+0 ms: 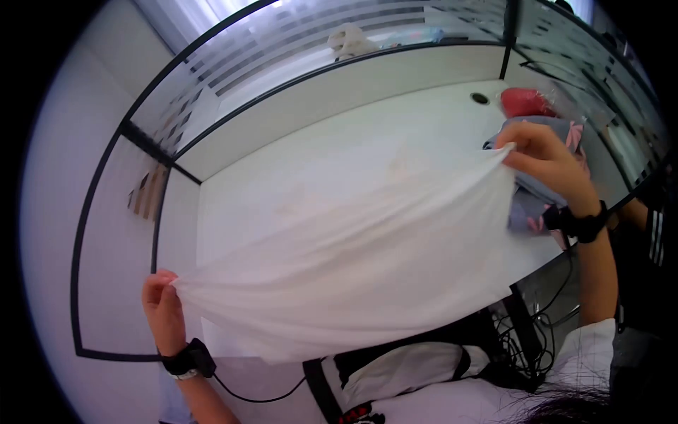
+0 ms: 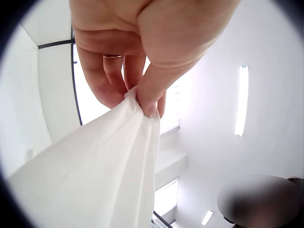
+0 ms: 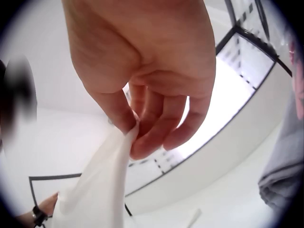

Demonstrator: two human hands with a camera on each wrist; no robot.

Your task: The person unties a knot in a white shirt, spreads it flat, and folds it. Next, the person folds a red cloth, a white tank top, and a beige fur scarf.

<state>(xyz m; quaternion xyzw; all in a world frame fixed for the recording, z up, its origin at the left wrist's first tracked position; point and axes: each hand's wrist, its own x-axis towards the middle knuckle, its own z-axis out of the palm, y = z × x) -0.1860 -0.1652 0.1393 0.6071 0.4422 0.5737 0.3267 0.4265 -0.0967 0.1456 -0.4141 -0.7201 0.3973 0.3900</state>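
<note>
A thin white cloth (image 1: 353, 261) hangs stretched between both hands over the white table, with folds running from corner to corner. My left hand (image 1: 164, 311) pinches its left corner between thumb and fingers; in the left wrist view the cloth (image 2: 104, 171) fans out below the fingertips. At the upper right, my right hand (image 1: 547, 162) pinches the other corner. The right wrist view shows that corner of the cloth (image 3: 102, 175) gripped by thumb and forefinger, the other fingers loosely bent. The cloth's lower edge droops across the table's front edge.
Folded grey and pink clothes (image 1: 530, 205) lie on the right of the table (image 1: 318, 155), beneath the right hand. Behind them sits a red item (image 1: 526, 102) in clear plastic. Dark-framed glass panels (image 1: 240, 78) border the back. Cables (image 1: 530, 343) hang below the front right edge.
</note>
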